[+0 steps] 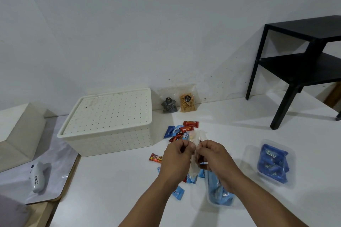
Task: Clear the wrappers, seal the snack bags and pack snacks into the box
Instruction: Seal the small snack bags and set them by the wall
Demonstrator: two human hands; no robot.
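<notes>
My left hand and my right hand both pinch a clear plastic snack bag, held upright between them above the white floor. Under and behind my hands lie several small blue and red wrapped snacks, and a red bar lies to the left. A cream perforated box with its lid on stands at the left. Two clear bags lean on the wall: one with dark snacks, one with orange sticks.
A clear tub of dark blue packets sits at the right, and a clear tub of light blue packets lies below my right hand. A black shelf table stands at the far right. A mat with a grey object is at the left.
</notes>
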